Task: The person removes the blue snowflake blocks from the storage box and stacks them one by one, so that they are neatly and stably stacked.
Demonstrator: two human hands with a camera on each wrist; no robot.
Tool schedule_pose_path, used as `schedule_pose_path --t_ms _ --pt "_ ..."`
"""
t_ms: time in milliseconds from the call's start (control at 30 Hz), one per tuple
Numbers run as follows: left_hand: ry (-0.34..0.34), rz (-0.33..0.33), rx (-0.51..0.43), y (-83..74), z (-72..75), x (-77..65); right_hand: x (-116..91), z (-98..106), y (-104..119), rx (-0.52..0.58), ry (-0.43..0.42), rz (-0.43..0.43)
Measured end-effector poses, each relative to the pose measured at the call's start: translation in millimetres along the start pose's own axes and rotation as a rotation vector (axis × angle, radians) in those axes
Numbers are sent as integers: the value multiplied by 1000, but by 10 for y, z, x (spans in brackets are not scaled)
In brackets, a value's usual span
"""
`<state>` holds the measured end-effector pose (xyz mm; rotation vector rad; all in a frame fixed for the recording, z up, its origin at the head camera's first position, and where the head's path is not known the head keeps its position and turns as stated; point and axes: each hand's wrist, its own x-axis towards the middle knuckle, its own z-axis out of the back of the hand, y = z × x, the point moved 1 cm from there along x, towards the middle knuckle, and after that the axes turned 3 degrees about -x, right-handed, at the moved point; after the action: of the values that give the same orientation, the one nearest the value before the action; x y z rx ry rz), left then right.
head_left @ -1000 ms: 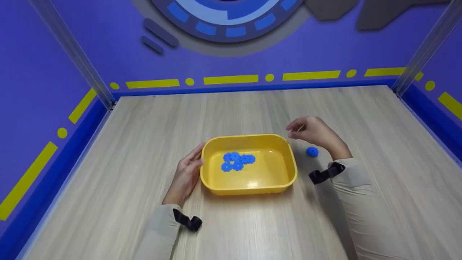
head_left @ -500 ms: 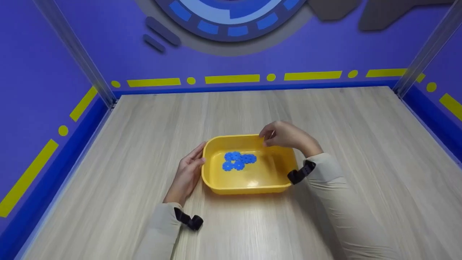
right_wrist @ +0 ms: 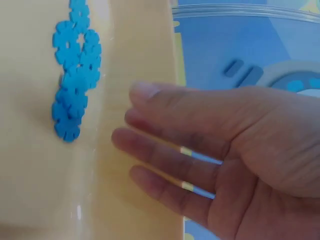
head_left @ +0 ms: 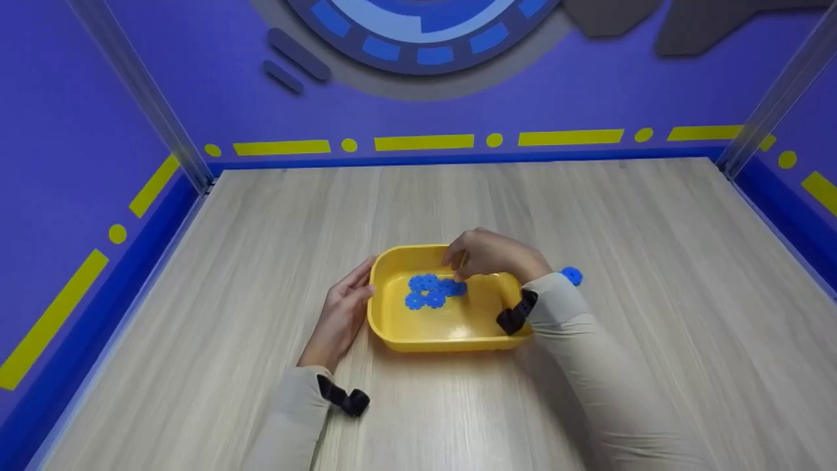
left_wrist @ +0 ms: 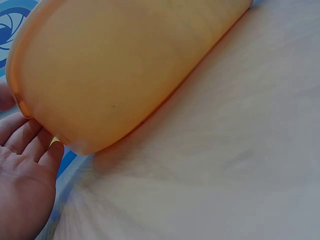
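In the head view my left hand (head_left: 341,307) holds the left end of a yellow plastic basin (head_left: 418,343), with the thumb at the rim and the fingers along the outer wall. Inside the basin lie several blue snowflake discs (head_left: 425,291), flat and partly overlapping. My right hand (head_left: 494,254) reaches over the far rim, its fingertips just above the rightmost discs. The right wrist view shows its thumb and fingers loosely bent, with nothing visible between them. More blue discs (head_left: 572,275) sit on the table right of the basin, partly behind the right sleeve.
The basin stands on a wood-grain table (head_left: 314,222). A purple wall (head_left: 392,118) with yellow markings borders the back, and similar panels flank both sides. Each wrist carries a black camera mount (head_left: 516,314).
My right hand has moved left from beside the basin to over its inside. The left hand keeps its hold, and the discs in the basin lie as before.
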<state>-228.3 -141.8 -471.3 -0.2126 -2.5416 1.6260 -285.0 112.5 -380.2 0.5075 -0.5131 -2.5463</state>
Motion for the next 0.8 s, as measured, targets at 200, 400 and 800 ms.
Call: schedule_pose_path --t_ms 200,400,800 --pt "-1 11 -12 -2 2 3 91 -77 52 -46 54 -11" --pt "3 4 34 -9 -8 -2 142 -172 53 -85 76 70" --pt "1 -1 45 -3 1 -2 164 -271 86 -193 67 80"
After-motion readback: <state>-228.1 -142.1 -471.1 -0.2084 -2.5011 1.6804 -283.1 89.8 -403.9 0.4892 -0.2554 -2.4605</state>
